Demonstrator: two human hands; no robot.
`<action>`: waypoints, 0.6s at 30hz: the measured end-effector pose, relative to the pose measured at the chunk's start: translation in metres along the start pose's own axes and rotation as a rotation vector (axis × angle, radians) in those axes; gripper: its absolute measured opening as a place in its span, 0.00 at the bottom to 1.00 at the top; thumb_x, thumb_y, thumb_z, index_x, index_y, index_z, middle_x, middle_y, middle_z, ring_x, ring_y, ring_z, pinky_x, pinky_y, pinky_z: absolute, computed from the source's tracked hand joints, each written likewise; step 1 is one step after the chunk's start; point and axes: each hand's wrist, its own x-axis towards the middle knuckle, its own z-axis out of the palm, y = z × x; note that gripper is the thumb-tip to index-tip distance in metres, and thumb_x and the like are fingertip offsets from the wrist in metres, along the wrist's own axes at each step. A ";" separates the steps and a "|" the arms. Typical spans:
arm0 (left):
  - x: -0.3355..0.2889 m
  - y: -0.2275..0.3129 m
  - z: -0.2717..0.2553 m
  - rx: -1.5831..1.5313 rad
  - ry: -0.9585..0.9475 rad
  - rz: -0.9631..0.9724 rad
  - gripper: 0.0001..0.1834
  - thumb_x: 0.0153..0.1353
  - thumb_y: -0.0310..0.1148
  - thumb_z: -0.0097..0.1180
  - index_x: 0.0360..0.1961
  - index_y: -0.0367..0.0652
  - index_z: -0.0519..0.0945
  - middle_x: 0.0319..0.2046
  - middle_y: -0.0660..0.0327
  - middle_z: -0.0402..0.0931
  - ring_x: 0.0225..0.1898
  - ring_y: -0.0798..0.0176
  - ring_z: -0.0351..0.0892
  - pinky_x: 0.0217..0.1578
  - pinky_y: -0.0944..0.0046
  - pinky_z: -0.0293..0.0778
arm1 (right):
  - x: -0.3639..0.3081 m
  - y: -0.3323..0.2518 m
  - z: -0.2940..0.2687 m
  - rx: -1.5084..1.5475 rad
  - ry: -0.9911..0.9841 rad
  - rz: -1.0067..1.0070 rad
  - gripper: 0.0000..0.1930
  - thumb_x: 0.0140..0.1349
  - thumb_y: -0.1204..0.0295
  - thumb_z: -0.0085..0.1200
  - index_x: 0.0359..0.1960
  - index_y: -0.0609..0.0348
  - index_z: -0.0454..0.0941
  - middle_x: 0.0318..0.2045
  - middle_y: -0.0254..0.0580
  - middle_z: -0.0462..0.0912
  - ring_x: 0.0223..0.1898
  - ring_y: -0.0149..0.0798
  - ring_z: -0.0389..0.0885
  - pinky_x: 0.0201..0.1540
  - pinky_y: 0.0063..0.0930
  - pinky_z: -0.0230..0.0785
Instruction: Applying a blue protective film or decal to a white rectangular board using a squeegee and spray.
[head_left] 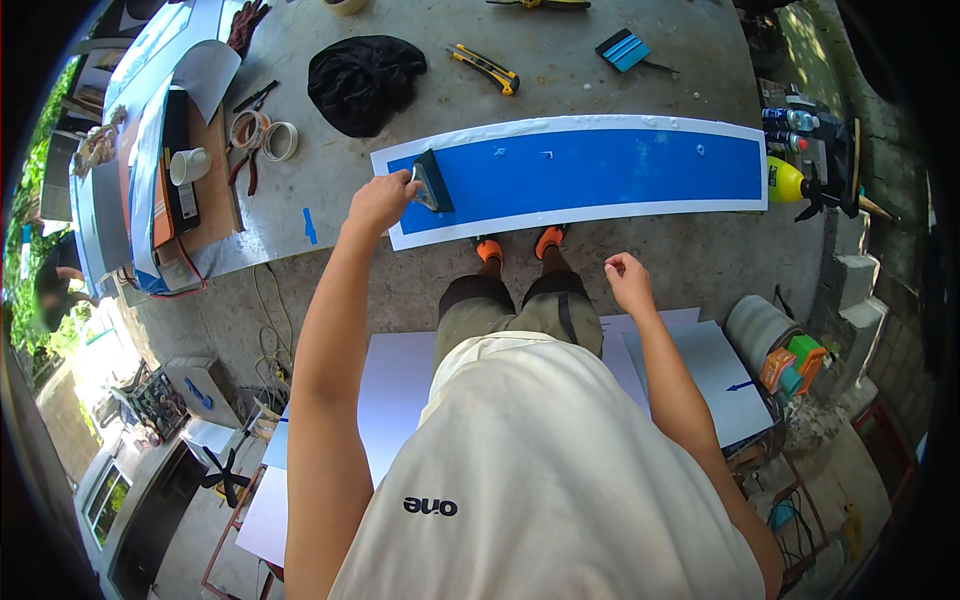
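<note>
A white-bordered blue panel (600, 170) lies along the desk (650, 95). At the panel's left end, the left hand (382, 203) grips a squeegee (434, 182); the right hand (630, 285), loosely curled, hangs near its front edge. Beside its right end sits a yellow spray bottle (785, 180), contents indistinct.

Your grey worktable (640, 95) stands over a bare concrete floor (345, 285). To your right, a stepped concrete edge (857, 285) borders dark blockwork (905, 310); to your left, daylight brightens green foliage (48, 110) above a pale-framed window (105, 498).
</note>
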 end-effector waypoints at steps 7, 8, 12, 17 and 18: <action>-0.014 -0.014 -0.017 -0.013 -0.003 -0.042 0.22 0.74 0.51 0.46 0.50 0.46 0.83 0.43 0.48 0.86 0.47 0.42 0.84 0.48 0.44 0.78 | 0.003 -0.010 -0.001 0.013 -0.006 0.011 0.08 0.63 0.69 0.60 0.39 0.60 0.82 0.35 0.46 0.85 0.39 0.46 0.84 0.45 0.40 0.76; -0.013 -0.010 -0.016 -0.040 0.009 -0.032 0.22 0.74 0.51 0.46 0.50 0.47 0.83 0.43 0.49 0.86 0.47 0.42 0.84 0.48 0.44 0.78 | 0.004 -0.013 -0.001 0.015 -0.016 -0.013 0.08 0.63 0.69 0.60 0.39 0.60 0.82 0.35 0.46 0.85 0.39 0.46 0.84 0.45 0.40 0.76; 0.002 0.008 -0.003 0.013 0.082 0.059 0.23 0.75 0.52 0.46 0.49 0.45 0.83 0.30 0.54 0.86 0.37 0.49 0.87 0.42 0.48 0.79 | 0.005 -0.020 -0.001 -0.014 -0.032 -0.018 0.08 0.63 0.69 0.59 0.39 0.60 0.82 0.35 0.45 0.85 0.39 0.45 0.84 0.45 0.39 0.76; 0.005 -0.003 -0.001 0.017 0.027 0.023 0.23 0.75 0.52 0.46 0.48 0.45 0.83 0.30 0.54 0.86 0.37 0.49 0.87 0.42 0.48 0.79 | 0.001 -0.013 -0.003 -0.006 -0.022 -0.017 0.09 0.63 0.68 0.59 0.39 0.60 0.83 0.35 0.45 0.86 0.39 0.44 0.85 0.45 0.39 0.76; 0.003 -0.008 -0.004 0.018 0.025 0.030 0.23 0.75 0.52 0.46 0.48 0.45 0.83 0.30 0.54 0.86 0.37 0.49 0.87 0.42 0.48 0.79 | -0.001 -0.010 -0.003 -0.002 -0.026 -0.002 0.09 0.63 0.68 0.60 0.39 0.60 0.83 0.35 0.45 0.86 0.38 0.44 0.85 0.45 0.38 0.76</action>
